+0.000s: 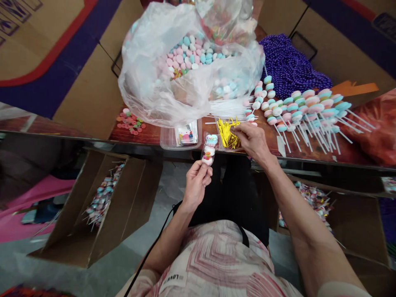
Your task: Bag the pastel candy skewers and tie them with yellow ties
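My left hand [198, 181] pinches the lower end of a candy skewer [209, 149], held upright in a clear bag just off the table's front edge. Its stacked sweets are pale blue, white and pink, with a coloured ring between them. My right hand [252, 142] reaches over a clear tray [222, 143] of gold twist ties [228, 132], its thumb and forefinger pinched at the ties by the tray's right side. The fingertips partly hide what they grip. Left of the skewer, another clear plastic tray [165, 140] holds a stack of printed bags [186, 134].
A large plastic bag [148, 78] of loose sweets stands behind the trays. Many unwrapped candy skewers [309, 107] lie at right, before purple bead strands [291, 62]. Gummy rings [131, 121] lie at left. Below the table, cardboard boxes [123, 218] hold finished skewers [107, 194].
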Action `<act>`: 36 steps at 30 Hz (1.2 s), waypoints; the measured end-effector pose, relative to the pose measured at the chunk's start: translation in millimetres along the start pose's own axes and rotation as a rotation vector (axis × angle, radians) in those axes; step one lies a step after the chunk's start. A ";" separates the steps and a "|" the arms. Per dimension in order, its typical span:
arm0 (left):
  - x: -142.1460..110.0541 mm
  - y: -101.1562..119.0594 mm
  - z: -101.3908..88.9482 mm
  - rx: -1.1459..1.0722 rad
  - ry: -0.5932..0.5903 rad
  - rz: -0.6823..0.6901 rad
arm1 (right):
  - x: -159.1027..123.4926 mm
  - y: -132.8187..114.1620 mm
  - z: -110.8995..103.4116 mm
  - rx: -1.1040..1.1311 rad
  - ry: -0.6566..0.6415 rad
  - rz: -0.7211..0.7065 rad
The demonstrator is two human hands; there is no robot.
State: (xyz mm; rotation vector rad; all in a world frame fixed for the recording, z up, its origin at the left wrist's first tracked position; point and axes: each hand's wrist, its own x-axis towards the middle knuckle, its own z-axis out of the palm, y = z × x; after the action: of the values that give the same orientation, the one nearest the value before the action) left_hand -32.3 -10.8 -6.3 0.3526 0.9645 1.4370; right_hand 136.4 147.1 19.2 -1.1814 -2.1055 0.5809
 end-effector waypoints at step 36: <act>-8.1 -5.9 14.5 -0.072 -0.150 -0.244 | -126.6 -82.9 59.9 0.844 0.227 0.522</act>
State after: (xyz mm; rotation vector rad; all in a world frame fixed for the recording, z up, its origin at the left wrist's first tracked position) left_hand -16.6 -14.4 0.8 0.2754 0.8032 1.2024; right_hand 94.2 -7.5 -9.2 -1.1795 -1.1232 1.3311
